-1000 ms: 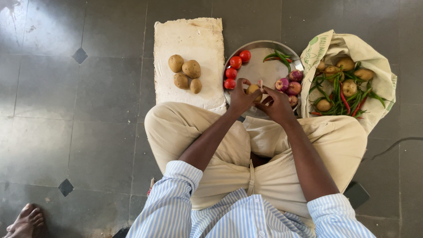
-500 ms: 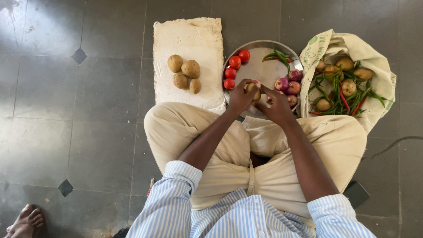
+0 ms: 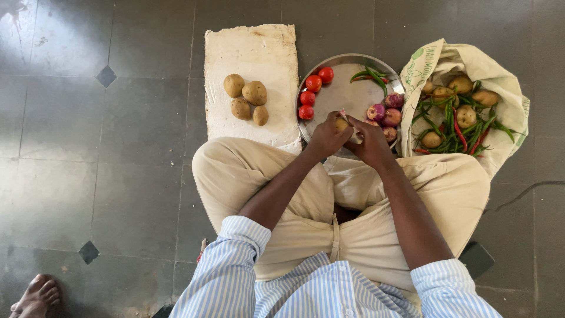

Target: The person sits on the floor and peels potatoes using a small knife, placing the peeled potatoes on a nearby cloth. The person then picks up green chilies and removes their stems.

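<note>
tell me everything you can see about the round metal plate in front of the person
The metal plate is round, shallow and silvery with a raised rim, looking like steel. It lies flat on the dark tiled floor between the pale slab and the cloth bag. Red tomatoes sit along its left side, green chillies at the top, purple onions on the right. The left hand and right hand hold a small potato over its near edge, hiding that part.

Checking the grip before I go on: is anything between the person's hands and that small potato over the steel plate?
Nothing visible: the left hand and right hand both close directly on the potato, held above the plate.
</note>
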